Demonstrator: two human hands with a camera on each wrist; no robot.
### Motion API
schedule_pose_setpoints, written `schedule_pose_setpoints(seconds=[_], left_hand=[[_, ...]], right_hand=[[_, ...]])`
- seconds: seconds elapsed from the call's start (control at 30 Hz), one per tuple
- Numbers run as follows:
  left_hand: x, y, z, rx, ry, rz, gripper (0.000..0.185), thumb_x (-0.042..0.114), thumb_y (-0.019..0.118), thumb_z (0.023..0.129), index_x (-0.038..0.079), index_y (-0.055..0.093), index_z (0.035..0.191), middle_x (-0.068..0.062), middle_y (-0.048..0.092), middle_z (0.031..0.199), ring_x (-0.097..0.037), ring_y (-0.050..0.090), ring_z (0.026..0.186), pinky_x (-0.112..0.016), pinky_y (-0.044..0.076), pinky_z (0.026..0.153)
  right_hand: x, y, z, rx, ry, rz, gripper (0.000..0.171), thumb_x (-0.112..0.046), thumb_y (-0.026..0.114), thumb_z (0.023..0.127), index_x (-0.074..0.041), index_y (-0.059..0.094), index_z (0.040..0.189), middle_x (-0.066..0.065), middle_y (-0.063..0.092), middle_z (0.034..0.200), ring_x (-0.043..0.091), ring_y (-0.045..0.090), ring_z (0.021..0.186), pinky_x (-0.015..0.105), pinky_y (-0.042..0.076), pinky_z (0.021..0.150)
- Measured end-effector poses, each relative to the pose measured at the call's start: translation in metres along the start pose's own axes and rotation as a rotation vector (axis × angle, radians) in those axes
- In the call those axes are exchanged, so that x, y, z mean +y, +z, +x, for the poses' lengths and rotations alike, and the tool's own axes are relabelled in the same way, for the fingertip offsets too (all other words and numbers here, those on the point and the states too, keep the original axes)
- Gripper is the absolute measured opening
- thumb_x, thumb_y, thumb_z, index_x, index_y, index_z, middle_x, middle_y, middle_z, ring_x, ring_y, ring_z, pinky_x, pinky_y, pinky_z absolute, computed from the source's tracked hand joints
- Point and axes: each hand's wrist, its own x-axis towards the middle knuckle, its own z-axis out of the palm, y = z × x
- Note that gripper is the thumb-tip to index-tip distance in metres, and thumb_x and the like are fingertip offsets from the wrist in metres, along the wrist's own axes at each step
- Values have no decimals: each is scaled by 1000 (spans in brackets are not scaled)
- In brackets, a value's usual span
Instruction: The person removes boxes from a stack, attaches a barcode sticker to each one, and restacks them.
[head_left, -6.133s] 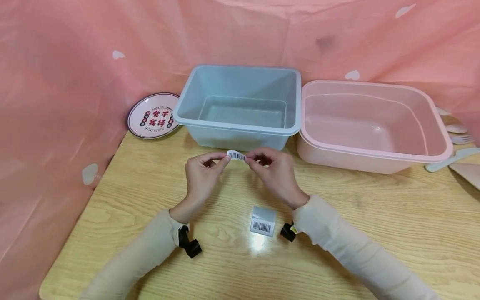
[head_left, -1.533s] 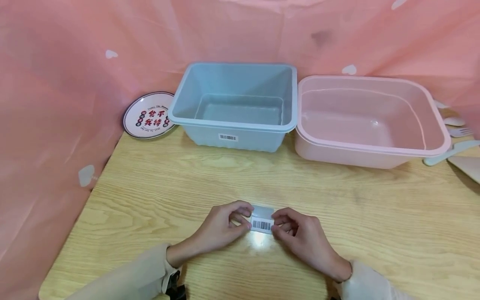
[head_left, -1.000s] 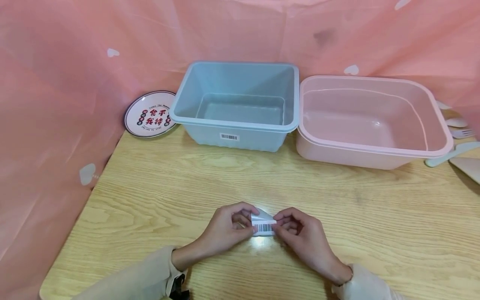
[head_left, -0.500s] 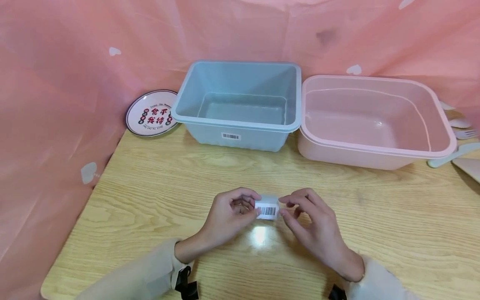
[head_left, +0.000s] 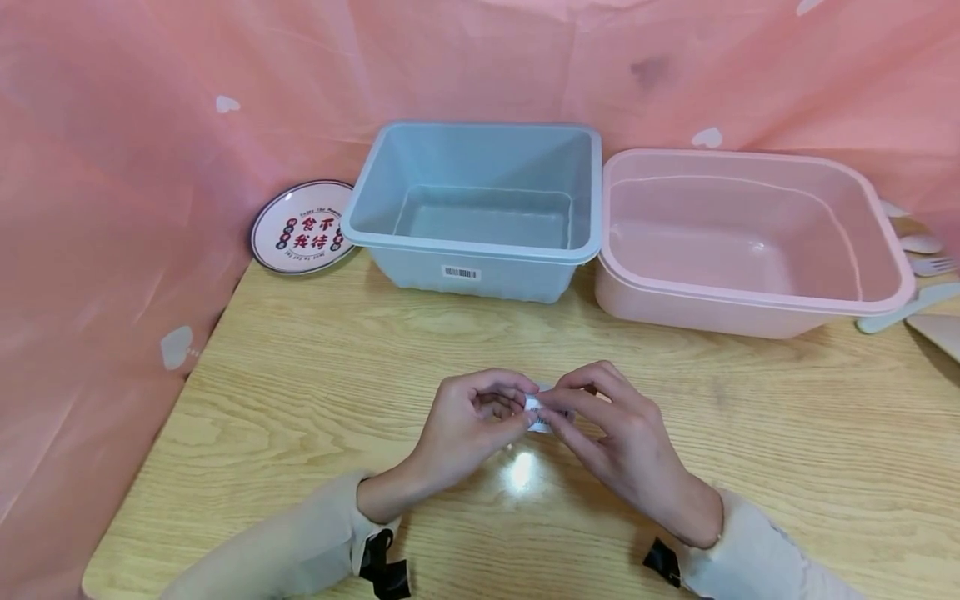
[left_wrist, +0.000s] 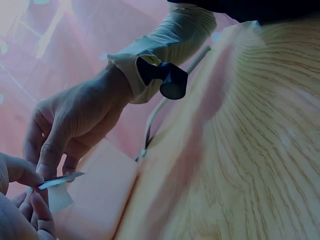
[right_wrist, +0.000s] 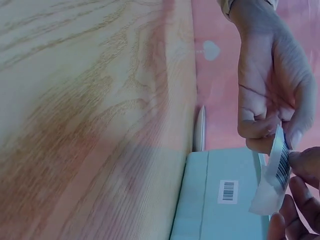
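Observation:
A small barcode sticker (head_left: 535, 414) on its translucent backing is held over the wooden table between both hands. My left hand (head_left: 457, 425) pinches its left end between thumb and fingers. My right hand (head_left: 626, 437) reaches across its front, thumb and fingertips on the sticker, covering much of the barcode. The right wrist view shows the barcode sticker (right_wrist: 283, 165) bent, with its pale backing (right_wrist: 267, 195) hanging below. In the left wrist view the backing (left_wrist: 60, 197) droops under the sticker's edge. Another barcode label (head_left: 461, 272) is stuck on the front of the blue-grey bin (head_left: 480, 248).
Beyond the hands stands the blue-grey bin, with a pink bin (head_left: 697, 321) at its right. A plate (head_left: 303, 227) with red lettering lies left of the bins. A fork (head_left: 932, 266) and other utensils lie at the far right. Pink cloth (head_left: 480, 58) hangs behind.
A label earlier held before the blue-grey bin is now on its front. Both hands came back, lifted the second piece off the table and bent it; the right fingers moved left onto it.

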Motion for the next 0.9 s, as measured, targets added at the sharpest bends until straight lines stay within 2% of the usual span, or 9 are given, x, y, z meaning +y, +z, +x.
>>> schedule_pose_setpoints(seconds=[0.67,0.9], left_hand=[[1,1,1,-12,-31,-93,21,-8,67,80,-7,68,101,-24,69,92,-11,65,78,-28,59,74],[1,1,0,-8,-25,-144,21,-3,65,83,-11,66,103,-26,67,94,-10,66,82,-26,58,76]], right_hand=[[0,-1,1,3,42,9,25,-28,61,94,-8,73,85,1,62,85,11,58,76,11,50,71],[-1,-2,2,-5,54,22,26,-30,61,94,-9,71,82,0,63,84,10,58,77,10,49,73]])
